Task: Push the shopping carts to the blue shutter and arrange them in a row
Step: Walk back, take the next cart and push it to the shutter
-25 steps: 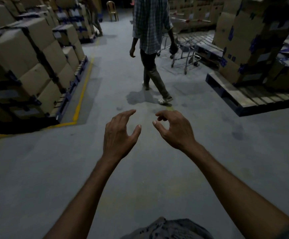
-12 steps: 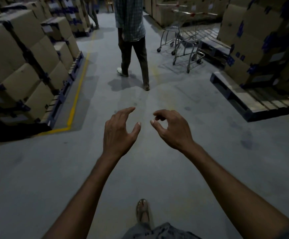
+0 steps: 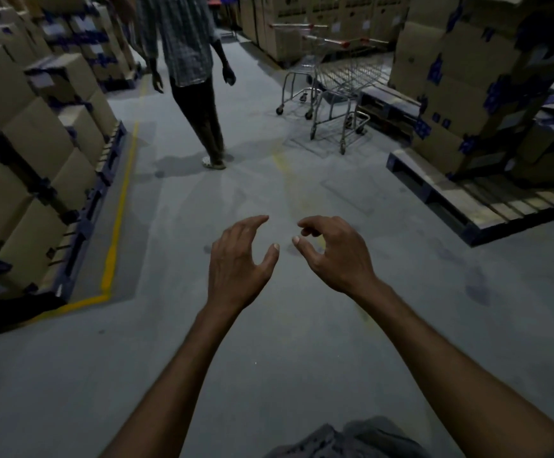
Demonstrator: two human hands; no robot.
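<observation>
Head view, dim warehouse aisle.

1. Left hand [image 3: 236, 259]: held out over the floor [image 3: 269, 352], fingers loosely bent, thumb apart, holding nothing.
2. Right hand [image 3: 336, 256]: just beside the left, not touching it. Fingers are curled further, thumb out, nothing held. Judgement: both are carried forward ready to take a handle bar, which is not yet within reach.
3. Carts [image 3: 345, 77]: two wire carts with red-tipped handles, ahead and to the right, well apart from both hands. The farther one sits partly behind the nearer. They stand between box stacks, the nearer just beside a low pallet [image 3: 388, 104], probably parked there to keep the aisle free. Neither is touched.
4. Shutter: not in view, so its direction cannot be told.
5. Person [image 3: 186, 54]: on foot ahead in the aisle, left of the carts, hands hanging with nothing in them.
6. Boxes [image 3: 21, 143]: stacked on pallets along both sides, strapped in dark bands.
7. Line [image 3: 116, 226]: yellow, painted on the floor round the left stack, apparently marking the storage edge from the walkway.

Step in hand, by judgement: the approach to the carts, with pushing not yet begun.
</observation>
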